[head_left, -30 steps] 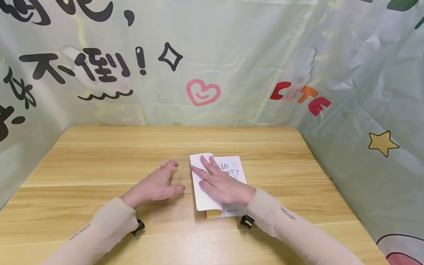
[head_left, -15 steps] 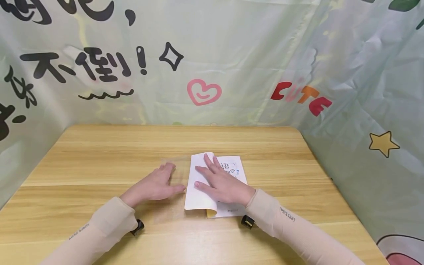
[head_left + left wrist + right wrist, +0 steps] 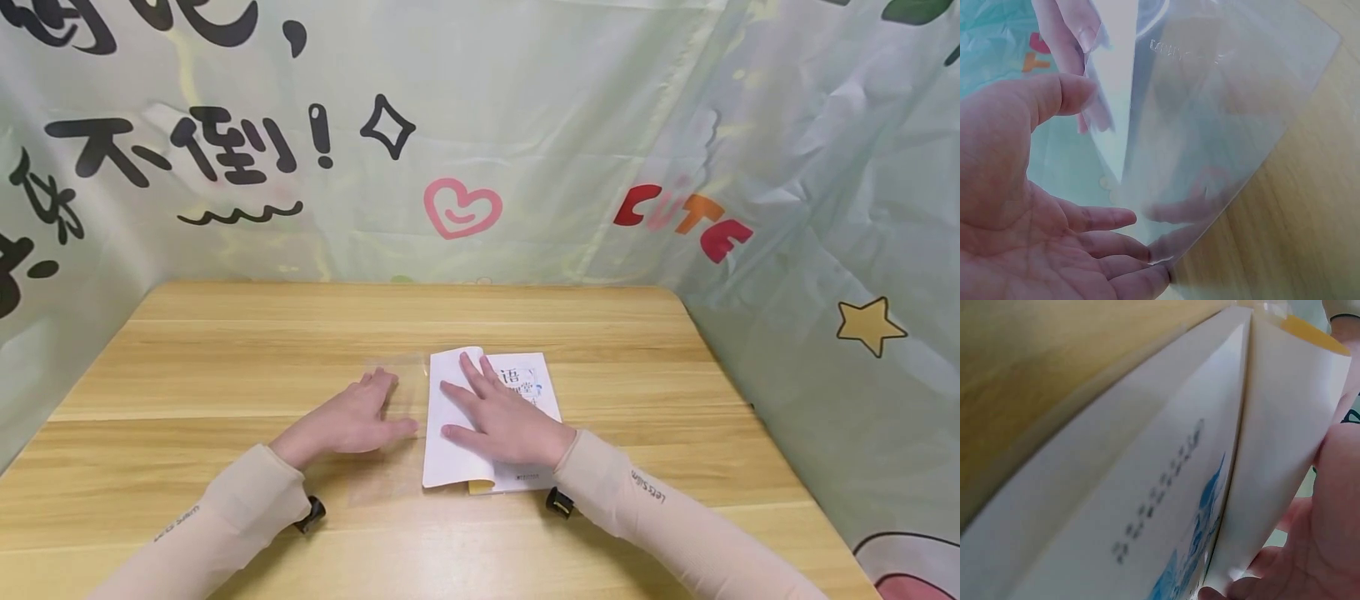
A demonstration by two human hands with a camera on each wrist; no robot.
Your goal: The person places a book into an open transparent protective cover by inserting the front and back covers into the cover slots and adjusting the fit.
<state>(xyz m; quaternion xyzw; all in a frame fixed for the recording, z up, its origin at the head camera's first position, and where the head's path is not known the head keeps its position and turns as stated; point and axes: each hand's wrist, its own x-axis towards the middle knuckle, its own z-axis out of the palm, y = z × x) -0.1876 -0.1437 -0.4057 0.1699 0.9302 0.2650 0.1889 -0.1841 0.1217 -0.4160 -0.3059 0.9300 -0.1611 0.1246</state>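
A thin white paperback book with Chinese lettering lies on the table, its cover bent over to the left and yellow showing beneath the fold. My right hand rests across that turned cover with the fingers spread. On the left, a clear plastic book cover reaches out from beside the book. Over this plastic my left hand lies with thumb and fingers apart. The left wrist view shows the transparent sheet by the left fingertips; whether they touch it, I cannot tell.
The wooden table has rounded far corners. Printed fabric hangs behind it and along both sides. A dark wrist camera sits under the left cuff, and another under the right.
The free edge of the bent cover swung left, then came slightly back to the right. My right hand's fingers shifted a little on it. The left hand has stayed almost still.
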